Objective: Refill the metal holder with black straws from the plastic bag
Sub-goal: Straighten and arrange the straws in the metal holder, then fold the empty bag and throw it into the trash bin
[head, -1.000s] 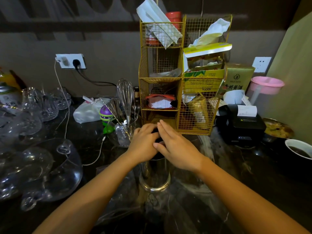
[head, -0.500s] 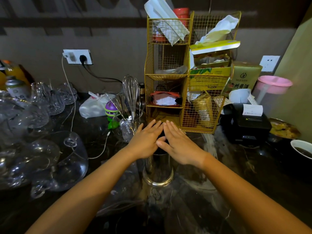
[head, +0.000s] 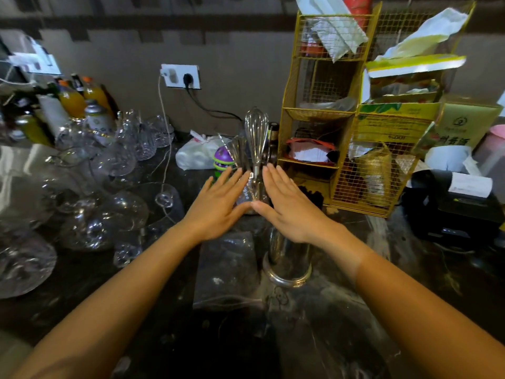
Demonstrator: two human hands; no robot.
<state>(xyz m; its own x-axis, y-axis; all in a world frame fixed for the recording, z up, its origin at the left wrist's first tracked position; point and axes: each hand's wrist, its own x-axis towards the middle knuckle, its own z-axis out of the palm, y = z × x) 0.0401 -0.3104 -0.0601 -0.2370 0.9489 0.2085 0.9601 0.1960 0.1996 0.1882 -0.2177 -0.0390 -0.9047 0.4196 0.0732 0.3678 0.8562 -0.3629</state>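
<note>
The shiny metal holder (head: 288, 262) stands upright on the dark counter, its top hidden under my right hand (head: 293, 207). My left hand (head: 218, 206) is spread flat beside it, a little to the left of the holder. Both hands have straight fingers, thumbs nearly touching, and hold nothing. A clear plastic bag (head: 228, 269) lies flat on the counter just left of the holder. No black straws show; the holder's inside is covered.
A glass with a whisk (head: 256, 138) and utensils stands just beyond my fingertips. A yellow wire rack (head: 338, 124) rises at the right, a black receipt printer (head: 453, 203) beyond it. Several clear glasses (head: 103, 214) crowd the left; a white cable (head: 164, 138) hangs from the wall socket.
My hands were cupped together over the holder's top; they have flattened, spread apart and lifted slightly. The view has swung to the left.
</note>
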